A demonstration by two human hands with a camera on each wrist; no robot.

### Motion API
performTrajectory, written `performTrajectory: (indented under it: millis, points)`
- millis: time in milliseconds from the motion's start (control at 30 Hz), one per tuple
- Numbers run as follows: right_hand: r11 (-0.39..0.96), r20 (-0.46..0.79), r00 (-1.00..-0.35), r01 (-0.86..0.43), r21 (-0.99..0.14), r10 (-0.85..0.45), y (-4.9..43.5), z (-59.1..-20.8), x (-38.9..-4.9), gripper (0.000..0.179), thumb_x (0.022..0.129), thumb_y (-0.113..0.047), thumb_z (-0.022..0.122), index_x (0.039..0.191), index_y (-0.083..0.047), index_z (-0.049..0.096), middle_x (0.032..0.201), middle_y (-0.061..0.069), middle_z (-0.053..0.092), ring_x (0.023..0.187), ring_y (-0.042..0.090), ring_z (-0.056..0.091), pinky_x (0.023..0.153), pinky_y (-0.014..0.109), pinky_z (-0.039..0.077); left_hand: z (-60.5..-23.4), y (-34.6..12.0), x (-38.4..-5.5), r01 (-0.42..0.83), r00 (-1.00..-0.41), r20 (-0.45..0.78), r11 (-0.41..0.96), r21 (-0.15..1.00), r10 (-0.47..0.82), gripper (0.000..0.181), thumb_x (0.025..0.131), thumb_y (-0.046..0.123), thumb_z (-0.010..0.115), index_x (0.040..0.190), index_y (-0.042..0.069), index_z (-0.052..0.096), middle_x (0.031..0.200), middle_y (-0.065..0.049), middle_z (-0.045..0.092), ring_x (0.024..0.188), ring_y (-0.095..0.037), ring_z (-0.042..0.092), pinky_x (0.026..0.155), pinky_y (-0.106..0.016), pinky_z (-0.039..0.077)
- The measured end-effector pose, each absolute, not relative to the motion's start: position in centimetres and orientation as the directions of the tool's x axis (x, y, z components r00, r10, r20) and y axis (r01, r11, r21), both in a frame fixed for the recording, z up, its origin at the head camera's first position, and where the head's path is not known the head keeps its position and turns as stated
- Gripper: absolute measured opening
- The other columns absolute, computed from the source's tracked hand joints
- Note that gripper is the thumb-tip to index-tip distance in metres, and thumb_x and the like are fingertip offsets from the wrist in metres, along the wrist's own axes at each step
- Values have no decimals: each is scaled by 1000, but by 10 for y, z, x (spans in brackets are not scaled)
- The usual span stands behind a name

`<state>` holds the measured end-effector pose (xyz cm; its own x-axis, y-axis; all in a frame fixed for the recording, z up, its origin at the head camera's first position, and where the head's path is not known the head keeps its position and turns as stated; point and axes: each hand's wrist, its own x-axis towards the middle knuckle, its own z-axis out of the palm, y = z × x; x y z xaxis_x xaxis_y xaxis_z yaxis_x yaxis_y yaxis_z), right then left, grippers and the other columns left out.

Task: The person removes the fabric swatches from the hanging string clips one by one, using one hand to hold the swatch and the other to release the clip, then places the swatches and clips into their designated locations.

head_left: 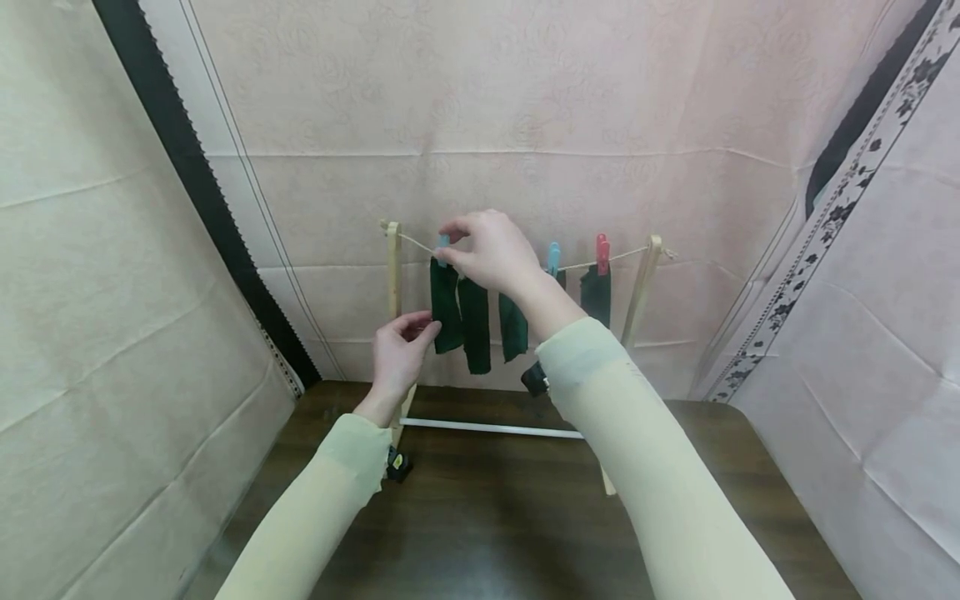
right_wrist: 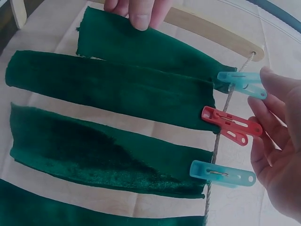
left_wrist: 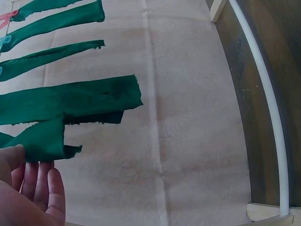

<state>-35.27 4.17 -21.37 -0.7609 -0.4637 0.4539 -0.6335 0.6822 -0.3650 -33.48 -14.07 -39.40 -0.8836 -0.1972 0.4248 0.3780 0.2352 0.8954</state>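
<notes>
My right hand [head_left: 491, 254] pinches the handles of a light blue clothespin [right_wrist: 242, 84] between thumb and forefinger. That clothespin sits on the string [right_wrist: 217, 148] at the top of the leftmost dark green cloth strip [right_wrist: 150, 44]. Lower on the same strip, my left hand [head_left: 401, 350] holds its edge between thumb and fingers; in the left wrist view the strip [left_wrist: 44, 139] folds over there. Beside it hangs another green strip [right_wrist: 113, 92] under a red clothespin [right_wrist: 230, 125]. A second blue clothespin [right_wrist: 221, 173] grips the strip after that.
A pale wooden post [head_left: 393, 271] and another post [head_left: 641, 287] hold the string at either side. A white rod [head_left: 491, 428] runs low between them above the brown table [head_left: 480, 508]. Further right hang a blue clothespin [head_left: 553, 258] and a red clothespin [head_left: 602, 254].
</notes>
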Motion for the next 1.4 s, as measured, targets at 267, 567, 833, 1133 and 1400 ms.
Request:
performTrajectory:
  millis: [267,567,833,1133,1400]
  points:
    - [653,466,-762,-637,-410,-450,43,-215,-351,39,105,-34,72,137,-11,73,128,3,75,119,21,68,101,37,54,-392,-139,-334,364,-887,407,212,907,-219,24,102,23,77,117,5,80,108,-10,76,93,-22,64,72,-27,50]
    - [642,478,-755,-644,-416,-448,42,-216,-352,36,106,-29,71,136,-9,73,129,5,75,119,19,70,101,35,55,-392,-142,-335,345,-888,389,205,916,-245,28,104,29,75,118,6,80,110,-9,76,95,-23,67,76,-25,55]
    - [632,497,-751,-648,-426,-435,41,-218,-353,30,106,-22,71,132,-8,76,124,7,77,113,20,73,97,35,58,-392,-142,-335,351,-886,394,200,915,-245,27,104,28,75,118,6,80,110,-9,76,94,-22,66,75,-25,54]
    - [630,529,-733,-661,-408,-426,40,-220,-353,28,107,-20,70,129,-6,77,123,8,78,113,20,74,98,35,58,-393,-143,-333,346,-890,388,201,916,-239,28,104,29,74,120,7,80,111,-9,75,96,-22,65,76,-26,54]
    - [643,536,-741,-647,-408,-405,40,-220,-351,26,107,-21,70,127,-8,78,120,7,79,108,18,74,94,32,59,-391,-142,-332,356,-887,397,197,913,-235,27,103,27,75,119,6,80,111,-10,76,95,-23,66,75,-26,53]
